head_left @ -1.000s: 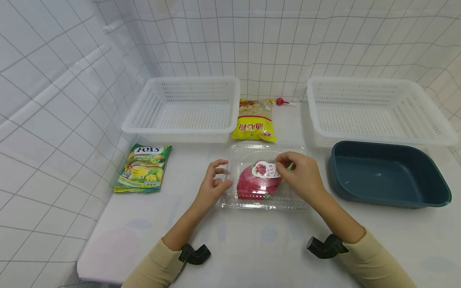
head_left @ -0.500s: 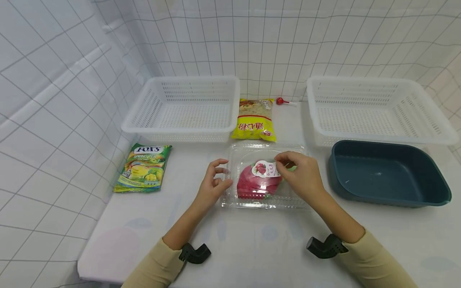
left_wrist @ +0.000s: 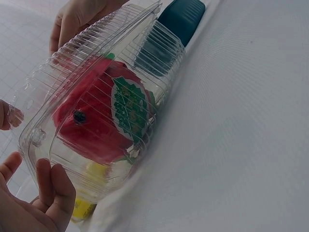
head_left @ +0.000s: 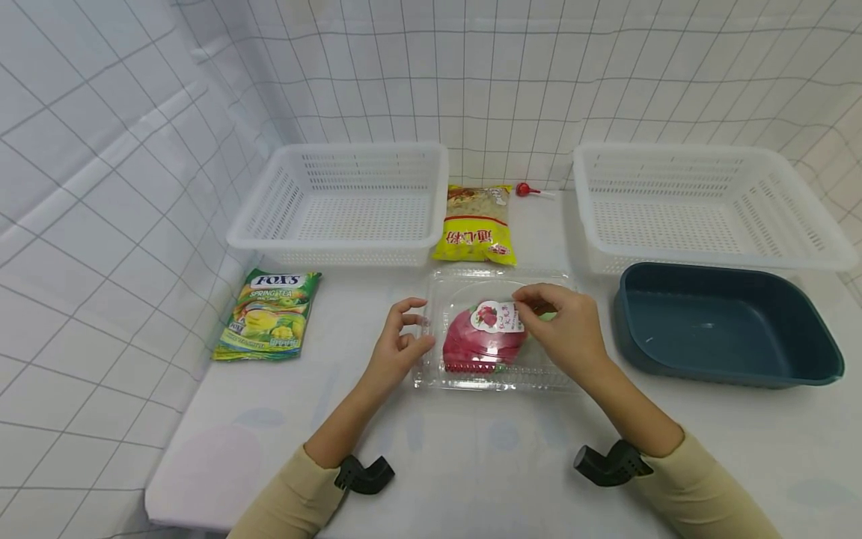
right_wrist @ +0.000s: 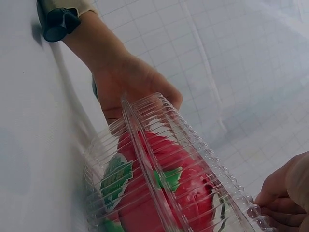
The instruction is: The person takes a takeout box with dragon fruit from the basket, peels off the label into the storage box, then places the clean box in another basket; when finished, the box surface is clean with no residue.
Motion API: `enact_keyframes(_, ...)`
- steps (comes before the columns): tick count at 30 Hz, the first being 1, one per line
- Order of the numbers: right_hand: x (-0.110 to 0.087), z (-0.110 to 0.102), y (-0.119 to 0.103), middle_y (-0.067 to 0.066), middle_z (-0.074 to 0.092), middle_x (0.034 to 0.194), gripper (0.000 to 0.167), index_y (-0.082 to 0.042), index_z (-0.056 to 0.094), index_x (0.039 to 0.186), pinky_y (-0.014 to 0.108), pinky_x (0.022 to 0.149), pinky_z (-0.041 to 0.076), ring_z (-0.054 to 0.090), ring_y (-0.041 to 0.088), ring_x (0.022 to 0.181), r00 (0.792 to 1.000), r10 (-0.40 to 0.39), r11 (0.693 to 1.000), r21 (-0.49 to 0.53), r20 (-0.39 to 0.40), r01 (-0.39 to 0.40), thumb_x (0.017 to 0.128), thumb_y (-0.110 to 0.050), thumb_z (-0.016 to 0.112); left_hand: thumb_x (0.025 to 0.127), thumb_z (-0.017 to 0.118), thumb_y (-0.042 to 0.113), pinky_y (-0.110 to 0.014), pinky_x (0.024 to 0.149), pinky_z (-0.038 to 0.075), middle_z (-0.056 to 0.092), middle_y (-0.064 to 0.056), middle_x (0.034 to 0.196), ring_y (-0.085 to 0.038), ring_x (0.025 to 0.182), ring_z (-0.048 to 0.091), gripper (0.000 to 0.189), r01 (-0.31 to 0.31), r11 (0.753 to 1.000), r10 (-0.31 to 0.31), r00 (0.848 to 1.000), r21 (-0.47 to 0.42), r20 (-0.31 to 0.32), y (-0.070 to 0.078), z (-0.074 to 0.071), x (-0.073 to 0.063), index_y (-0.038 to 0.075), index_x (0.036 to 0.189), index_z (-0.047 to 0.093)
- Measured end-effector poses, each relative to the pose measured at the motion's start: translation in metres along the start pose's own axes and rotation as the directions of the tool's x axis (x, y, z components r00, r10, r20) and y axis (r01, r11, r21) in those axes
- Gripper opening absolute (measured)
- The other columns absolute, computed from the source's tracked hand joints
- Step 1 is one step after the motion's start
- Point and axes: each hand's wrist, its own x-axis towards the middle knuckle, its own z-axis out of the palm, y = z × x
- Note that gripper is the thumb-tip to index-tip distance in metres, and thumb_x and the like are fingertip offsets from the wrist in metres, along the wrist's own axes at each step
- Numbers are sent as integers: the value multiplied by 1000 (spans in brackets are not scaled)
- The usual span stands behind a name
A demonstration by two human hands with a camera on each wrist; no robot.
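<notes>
The clear box [head_left: 539,361] is sitting on the table [head_left: 485,457], enclosing a red fruit [head_left: 480,348] under a white label [head_left: 494,317]. Your right hand [head_left: 566,327] is pinching the label's right end; your left hand [head_left: 397,344] is gripping the box's left edge. A teal basin [head_left: 720,329] is standing to the right.

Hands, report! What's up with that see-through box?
Left hand on clear box, left edge. Right hand pinching label. Teal tub at right, seemingly not blocking.
</notes>
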Motion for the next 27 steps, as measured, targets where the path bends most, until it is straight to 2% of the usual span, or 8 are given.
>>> enact_keyframes(5, 0, 3, 3, 9, 73, 84, 11, 2, 73, 90, 15, 69, 50, 68, 20, 72, 989, -75, 994, 65, -129, 84, 81, 8, 72, 91, 60, 6, -19, 54, 36, 43, -17, 119, -8, 54, 36, 55, -1, 1000, 1, 1000, -1, 0, 1, 0, 0, 14, 140, 35)
enact_keyframes(9, 1, 3, 5, 12, 72, 83, 10, 4, 72, 89, 12, 70, 49, 67, 15, 72, 972, -117, 982, 121, -204, 144, 81, 9, 71, 90, 60, 5, -19, 54, 35, 43, -18, 119, -7, 53, 36, 55, -7, 1000, 7, 1000, -4, -1, 1, 0, 0, 13, 140, 36)
enact_keyframes(16, 3, -6, 5, 9, 73, 86, 10, 3, 73, 92, 12, 71, 49, 63, -1, 75, 980, -25, 988, 144, -195, 54, 82, 6, 72, 90, 60, 5, -18, 53, 34, 43, -18, 118, -6, 52, 35, 56, -19, 1000, 19, 1000, -13, 5, -1, 0, 1, 11, 140, 35)
enact_keyframes(22, 7, -15, 5, 12, 72, 87, 7, 4, 73, 92, 13, 71, 50, 64, -1, 75, 980, 48, 980, 199, -194, -8, 85, 3, 71, 90, 60, 5, -19, 53, 35, 43, -17, 118, -7, 53, 36, 55, -15, 1000, 15, 1000, -17, 4, -1, 0, 1, 12, 140, 36)
enact_keyframes(27, 8, -22, 6, 16, 71, 88, 8, 6, 72, 93, 13, 72, 50, 64, 1, 74, 979, 66, 973, 231, -193, -20, 85, 4, 70, 91, 60, 8, -20, 56, 37, 42, -17, 119, -8, 54, 37, 55, 6, 1000, -5, 1000, -22, 4, 0, -1, 0, 14, 140, 35)
